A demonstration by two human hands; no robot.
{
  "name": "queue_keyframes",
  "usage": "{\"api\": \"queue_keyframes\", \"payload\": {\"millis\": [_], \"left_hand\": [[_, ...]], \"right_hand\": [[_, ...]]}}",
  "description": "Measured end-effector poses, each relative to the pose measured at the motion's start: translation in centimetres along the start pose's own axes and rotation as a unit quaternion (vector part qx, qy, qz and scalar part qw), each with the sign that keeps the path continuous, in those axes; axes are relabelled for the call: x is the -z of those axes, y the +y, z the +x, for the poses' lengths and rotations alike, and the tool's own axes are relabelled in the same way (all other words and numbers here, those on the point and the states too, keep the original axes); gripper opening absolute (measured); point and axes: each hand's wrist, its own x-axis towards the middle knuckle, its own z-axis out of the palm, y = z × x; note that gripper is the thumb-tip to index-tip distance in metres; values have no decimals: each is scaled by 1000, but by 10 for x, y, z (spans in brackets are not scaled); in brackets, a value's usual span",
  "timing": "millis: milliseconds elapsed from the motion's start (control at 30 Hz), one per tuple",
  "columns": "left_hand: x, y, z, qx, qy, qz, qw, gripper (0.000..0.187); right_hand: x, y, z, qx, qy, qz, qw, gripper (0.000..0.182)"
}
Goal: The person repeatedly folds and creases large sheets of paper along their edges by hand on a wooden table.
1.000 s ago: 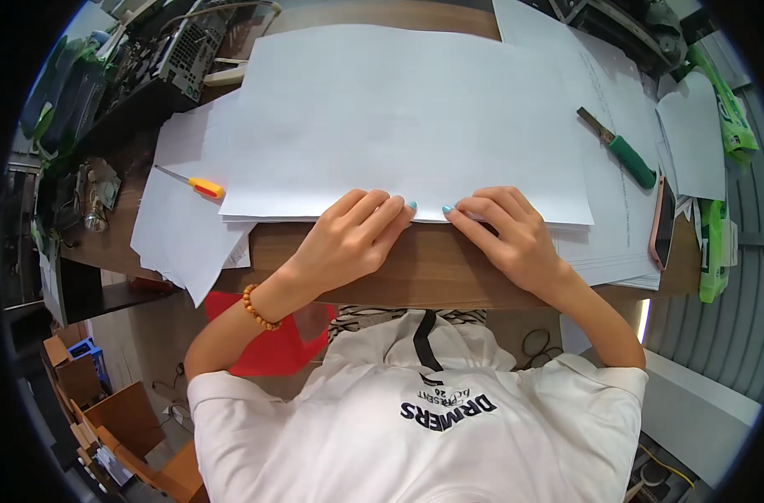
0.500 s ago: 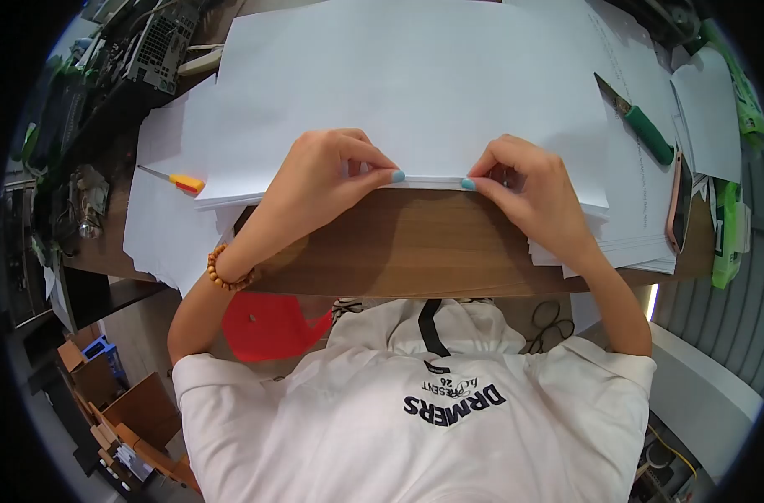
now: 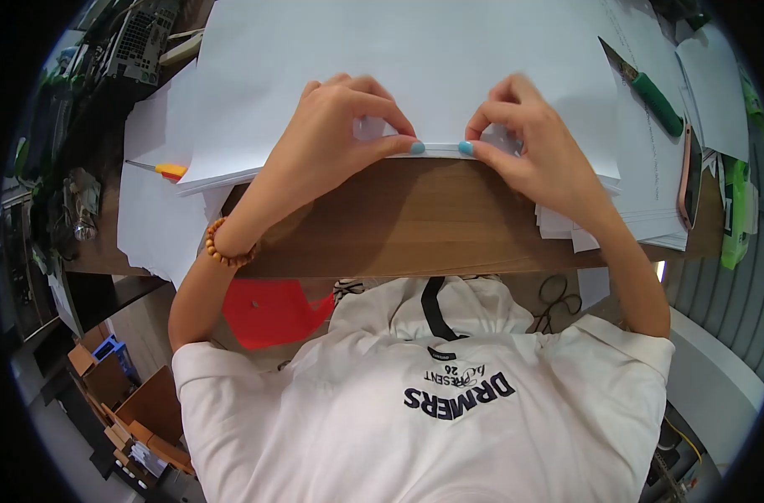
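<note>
Large white sheets of paper (image 3: 415, 67) spread over the desk, their near edge folded into a narrow strip. My left hand (image 3: 348, 126), with a wooden bead bracelet on its wrist, pinches that strip between thumb and fingers. A short distance to the right, my right hand (image 3: 533, 147) grips the same edge, its thumb laid along the fold. Only a small stretch of the folded edge shows between the two thumbs. Both hands sit above the desk's brown front part.
A yellow-and-red-handled tool (image 3: 170, 172) lies at the left on more paper. At the right are a green-handled knife (image 3: 657, 102) and a phone (image 3: 685, 176). A computer case (image 3: 143, 46) stands back left. The brown desk's front edge (image 3: 382, 275) runs before my body.
Both hands and the paper's folded edge have shifted farther from my body. The two thumbs are closer together along the fold. The view has also moved slightly.
</note>
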Motion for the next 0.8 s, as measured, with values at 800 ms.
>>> {"api": "queue_keyframes", "payload": {"millis": [800], "left_hand": [[-8, 28, 19, -86, 40, 137, 986, 21]], "right_hand": [[23, -19, 37, -59, -203, -142, 967, 18]]}}
